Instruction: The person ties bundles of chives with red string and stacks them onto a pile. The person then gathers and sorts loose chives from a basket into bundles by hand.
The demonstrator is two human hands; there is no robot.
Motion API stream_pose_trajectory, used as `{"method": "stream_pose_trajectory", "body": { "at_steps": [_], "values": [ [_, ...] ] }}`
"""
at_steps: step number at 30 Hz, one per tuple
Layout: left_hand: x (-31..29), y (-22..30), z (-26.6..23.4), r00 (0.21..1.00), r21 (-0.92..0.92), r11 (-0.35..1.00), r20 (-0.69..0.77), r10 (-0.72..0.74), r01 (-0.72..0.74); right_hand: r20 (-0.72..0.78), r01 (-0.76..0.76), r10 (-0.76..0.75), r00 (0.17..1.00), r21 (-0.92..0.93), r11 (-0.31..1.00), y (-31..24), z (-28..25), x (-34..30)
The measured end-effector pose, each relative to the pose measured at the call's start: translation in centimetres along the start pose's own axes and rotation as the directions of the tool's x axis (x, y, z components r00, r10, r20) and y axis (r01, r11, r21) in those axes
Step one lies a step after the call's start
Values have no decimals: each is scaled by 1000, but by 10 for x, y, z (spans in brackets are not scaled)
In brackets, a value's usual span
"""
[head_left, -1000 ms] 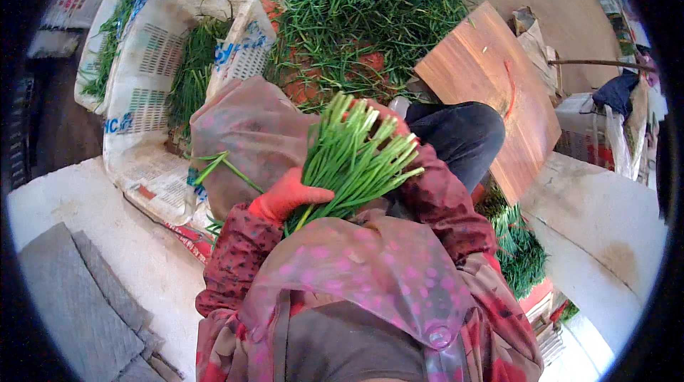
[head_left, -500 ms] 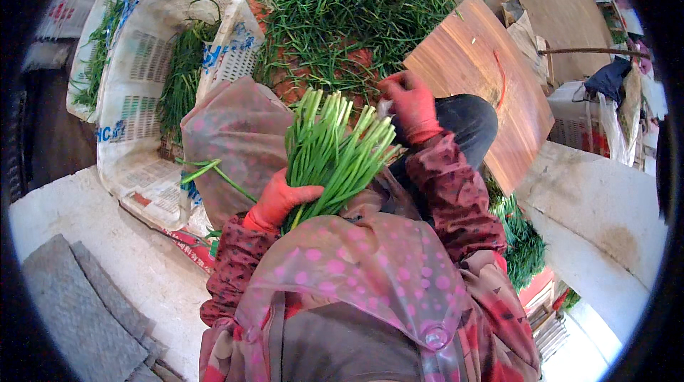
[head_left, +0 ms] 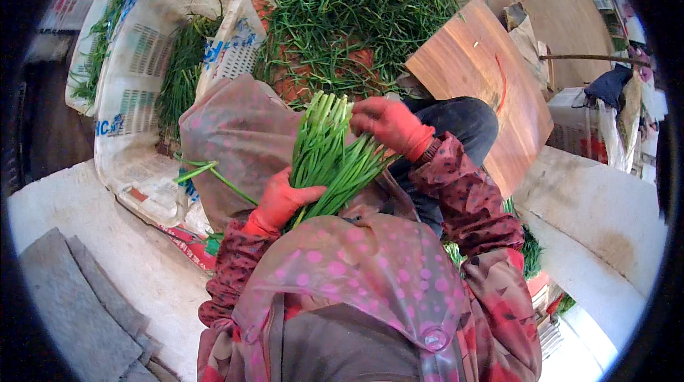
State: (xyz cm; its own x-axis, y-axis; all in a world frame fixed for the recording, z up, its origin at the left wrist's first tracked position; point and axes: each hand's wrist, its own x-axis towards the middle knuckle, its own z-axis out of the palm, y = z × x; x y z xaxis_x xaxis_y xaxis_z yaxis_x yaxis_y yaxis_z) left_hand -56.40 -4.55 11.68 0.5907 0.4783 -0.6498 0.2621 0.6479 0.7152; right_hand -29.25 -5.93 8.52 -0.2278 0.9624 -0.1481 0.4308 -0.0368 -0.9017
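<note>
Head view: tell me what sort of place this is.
Probably a makeshift produce-handling area: there is a large heap of loose green stalks, a white plastic crate holding more greens, and a bunch of stalks in the gloved left hand.

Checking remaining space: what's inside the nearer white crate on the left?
Long green stalks lie inside the white crate, toward its right side. Its right wall and the apron hide part of the interior; anything beneath the stalks is covered.
</note>
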Motion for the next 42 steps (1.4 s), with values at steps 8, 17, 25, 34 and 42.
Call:
{"method": "stream_pose_trajectory", "body": {
  "at_steps": [8,17,25,34,42],
  "values": [
    [1,2,0,997,-1,998,27,70,-70,-469,80,-116,876,-96,992,-29,-41,1],
    [0,7,1,999,131,990,23,40,-43,-24,337,-425,905,-572,748,-25,-13,38],
    [6,-9,-2,996,-25,999,75,45,-44,-447,-450,295,844,-292,844,-16,-130,67],
    [4,1,-2,997,-56,998,75,6,-2,207,-364,358,910,-8,931,-54,-2,73],
    [7,-4,-5,993,-112,993,117,-25,38,180,-122,152,972,-167,978,-43,-13,60]
  ]
}}
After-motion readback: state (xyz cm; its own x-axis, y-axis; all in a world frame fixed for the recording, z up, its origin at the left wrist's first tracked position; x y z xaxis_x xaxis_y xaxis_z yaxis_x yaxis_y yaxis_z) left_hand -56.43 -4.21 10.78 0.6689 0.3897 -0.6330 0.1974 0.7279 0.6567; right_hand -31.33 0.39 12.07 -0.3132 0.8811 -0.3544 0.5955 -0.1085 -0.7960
